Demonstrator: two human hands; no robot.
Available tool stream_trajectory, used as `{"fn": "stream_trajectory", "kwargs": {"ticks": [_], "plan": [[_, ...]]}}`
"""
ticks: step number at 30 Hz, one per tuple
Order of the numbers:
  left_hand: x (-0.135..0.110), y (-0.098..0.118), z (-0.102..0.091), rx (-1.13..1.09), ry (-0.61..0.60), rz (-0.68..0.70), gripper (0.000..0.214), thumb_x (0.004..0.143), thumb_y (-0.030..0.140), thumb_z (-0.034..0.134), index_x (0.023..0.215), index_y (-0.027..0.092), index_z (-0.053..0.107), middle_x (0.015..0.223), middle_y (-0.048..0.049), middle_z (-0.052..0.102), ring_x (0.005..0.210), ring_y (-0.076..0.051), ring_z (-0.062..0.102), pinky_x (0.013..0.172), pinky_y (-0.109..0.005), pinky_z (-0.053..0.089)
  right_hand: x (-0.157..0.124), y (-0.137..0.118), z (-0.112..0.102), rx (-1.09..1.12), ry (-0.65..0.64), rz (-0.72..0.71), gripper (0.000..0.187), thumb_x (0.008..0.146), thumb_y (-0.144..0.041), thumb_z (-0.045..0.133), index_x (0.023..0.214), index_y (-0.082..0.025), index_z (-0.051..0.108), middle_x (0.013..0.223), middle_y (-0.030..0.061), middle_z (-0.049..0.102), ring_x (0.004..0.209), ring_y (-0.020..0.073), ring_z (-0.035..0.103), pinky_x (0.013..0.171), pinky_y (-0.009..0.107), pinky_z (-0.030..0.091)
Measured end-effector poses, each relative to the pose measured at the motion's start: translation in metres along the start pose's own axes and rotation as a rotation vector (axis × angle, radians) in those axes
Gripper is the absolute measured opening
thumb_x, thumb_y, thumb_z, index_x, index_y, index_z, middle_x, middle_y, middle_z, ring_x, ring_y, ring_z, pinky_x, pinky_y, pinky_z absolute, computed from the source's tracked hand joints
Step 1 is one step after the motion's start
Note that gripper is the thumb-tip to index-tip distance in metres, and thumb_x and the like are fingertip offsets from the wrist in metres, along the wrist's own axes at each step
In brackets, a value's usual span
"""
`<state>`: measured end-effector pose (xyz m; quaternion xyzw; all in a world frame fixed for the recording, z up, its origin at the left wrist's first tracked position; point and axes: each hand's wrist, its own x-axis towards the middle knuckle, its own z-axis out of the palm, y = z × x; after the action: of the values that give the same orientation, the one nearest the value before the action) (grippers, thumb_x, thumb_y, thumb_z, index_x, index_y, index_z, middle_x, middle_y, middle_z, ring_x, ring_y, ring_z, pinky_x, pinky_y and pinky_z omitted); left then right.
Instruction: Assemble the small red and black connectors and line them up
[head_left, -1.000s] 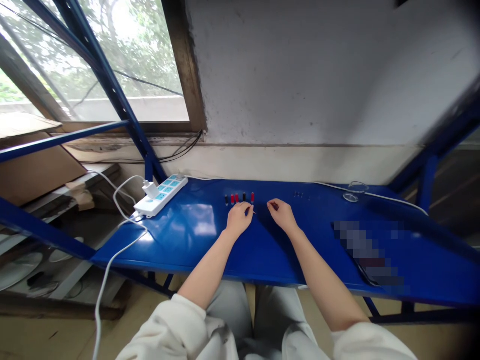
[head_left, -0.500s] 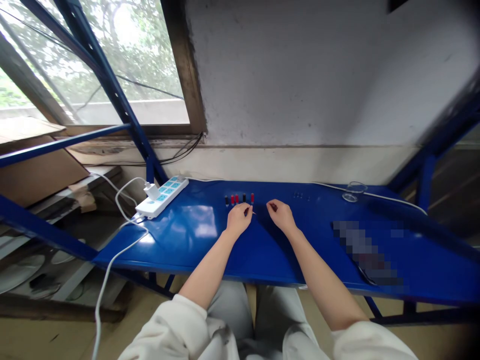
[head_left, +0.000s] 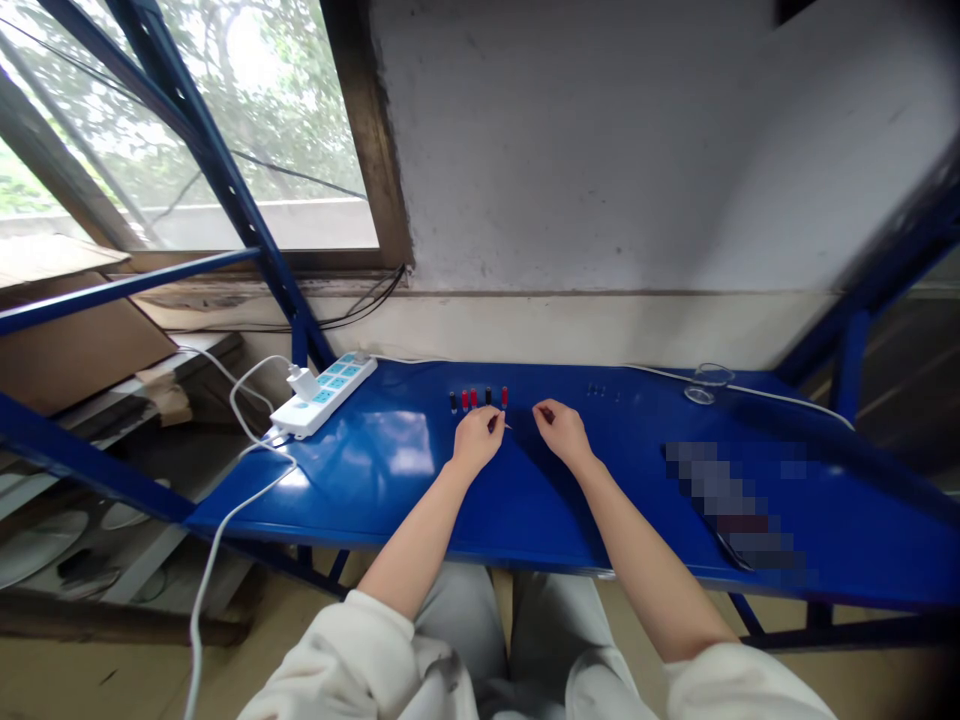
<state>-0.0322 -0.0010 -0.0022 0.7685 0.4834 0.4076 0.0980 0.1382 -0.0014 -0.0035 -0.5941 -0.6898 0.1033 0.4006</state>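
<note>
My left hand (head_left: 478,438) is closed in a pinch above the blue table (head_left: 375,495). A thin, small tip pokes out by its fingertips; the kind of thing is too small to tell. To the right, my right hand (head_left: 564,432) hovers with thumb and fingers pinched together, and whatever they may hold is hidden. A gap separates the two hands. Just beyond my left hand stands a row of small cylinders: a black one (head_left: 453,402), a red one (head_left: 465,400) with another red beside it, a second black one (head_left: 488,396) and a red one (head_left: 505,397) at the right end.
Several tiny clear pieces (head_left: 596,390) lie farther back on the right. Near the wall are a small round clear dish (head_left: 699,396) and a white cable (head_left: 787,399). A blurred-out dark flat object (head_left: 739,515) lies at right. A white power strip (head_left: 324,396) occupies the left end.
</note>
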Motion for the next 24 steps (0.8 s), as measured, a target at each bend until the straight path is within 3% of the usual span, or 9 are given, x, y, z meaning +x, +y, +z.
{"fn": "stream_trajectory", "kwargs": {"ticks": [24], "plan": [[0.0003,0.0006,-0.0009,-0.041,0.013,-0.013,0.027,0.083,0.027,0.04,0.066,0.018,0.059,0.065,-0.0012,0.059,0.062,-0.012,0.053,0.057,-0.022,0.037,0.0006,0.0011,0.0014,-0.006,-0.006,-0.001,0.023,0.077,-0.03,0.039,0.076,-0.02,0.06,0.068,0.0033,0.061,0.06,0.0156,0.056,0.056,0.025,0.04]]}}
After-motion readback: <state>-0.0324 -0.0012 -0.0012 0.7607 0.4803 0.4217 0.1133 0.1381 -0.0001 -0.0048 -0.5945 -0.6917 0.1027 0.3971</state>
